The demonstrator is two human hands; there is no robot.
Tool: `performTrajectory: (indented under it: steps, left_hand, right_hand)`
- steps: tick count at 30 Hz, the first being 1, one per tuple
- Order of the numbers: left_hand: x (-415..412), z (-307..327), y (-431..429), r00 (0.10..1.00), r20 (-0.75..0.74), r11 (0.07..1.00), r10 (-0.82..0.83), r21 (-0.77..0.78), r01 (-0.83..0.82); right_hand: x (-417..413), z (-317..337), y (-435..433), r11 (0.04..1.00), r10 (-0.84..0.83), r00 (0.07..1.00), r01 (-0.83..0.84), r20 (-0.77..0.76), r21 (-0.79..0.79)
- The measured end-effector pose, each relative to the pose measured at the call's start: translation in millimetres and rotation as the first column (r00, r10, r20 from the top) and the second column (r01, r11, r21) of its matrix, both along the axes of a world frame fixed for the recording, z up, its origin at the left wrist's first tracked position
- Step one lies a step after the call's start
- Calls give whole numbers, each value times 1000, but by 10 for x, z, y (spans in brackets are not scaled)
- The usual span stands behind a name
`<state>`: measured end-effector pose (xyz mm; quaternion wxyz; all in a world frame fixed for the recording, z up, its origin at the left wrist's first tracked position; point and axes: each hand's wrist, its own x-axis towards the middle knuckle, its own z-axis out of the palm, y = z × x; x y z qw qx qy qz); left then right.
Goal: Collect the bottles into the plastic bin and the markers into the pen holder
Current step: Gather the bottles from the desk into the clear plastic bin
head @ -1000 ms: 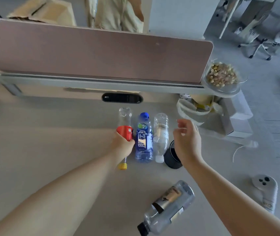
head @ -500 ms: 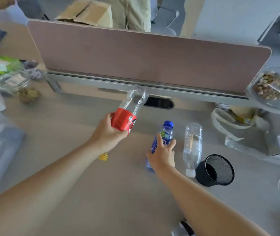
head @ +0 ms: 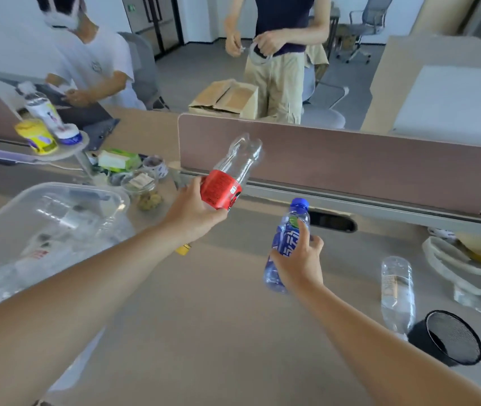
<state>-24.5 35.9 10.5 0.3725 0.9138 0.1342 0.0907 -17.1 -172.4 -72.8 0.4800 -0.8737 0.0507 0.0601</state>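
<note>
Beige desk (head: 233, 332) backed by a mauve divider panel (head: 350, 159); office floor, a cardboard box and two other people beyond it.

Left hand (head: 192, 212) raised above desk, fingers wrapped around the red label of a clear bottle (head: 233, 174). Bottle held inverted and tilted: base up and to the right, against the divider; yellow cap (head: 183, 249) pointing down, showing just under the wrist. Thumb on near side of label, other fingers hidden behind it.

Right hand (head: 299, 263) closed on a blue-labelled bottle (head: 287, 244), blue cap uppermost, bottle leaning slightly left. Index finger stretched up the label toward the neck, thumb to the right of the bottle, palm covering the lower body; base visible below and left of the hand. Cannot tell whether base touches desk.

Third bottle (head: 397, 291), clear, lying on desk well right of the right hand, untouched, its lower end just beside a black mesh pen holder (head: 450, 342).

Clear plastic bin (head: 57, 227) at left, near left forearm, with clear bottles already inside.
</note>
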Motion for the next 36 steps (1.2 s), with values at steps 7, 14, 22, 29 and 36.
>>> performTrajectory:
  steps: [7, 14, 22, 29, 36]
  left_hand:
    - [-565, 626, 1320, 981, 98, 981, 168, 76, -176]
    - [-1455, 502, 2582, 921, 10, 921, 390, 5, -390]
    - [-2214, -109, 3208, 774, -533, 932, 342, 299, -206]
    - [-2070, -75, 3373, 888, -271, 924, 373, 199, -327]
    - [-1617, 349, 2986, 963, 45, 946, 267, 178, -270]
  right_hand:
    - [-256, 702, 1239, 983, 151, 974, -165, 167, 77]
    - [-859, 1089, 2633, 909, 284, 914, -353, 290, 220]
    - [-1212, 837, 3634, 892, 376, 898, -418, 229, 171]
    - [-1142, 346, 3789, 877, 441, 897, -425, 27, -226]
    - [-1078, 515, 3510, 941, 338, 934, -335, 114, -45]
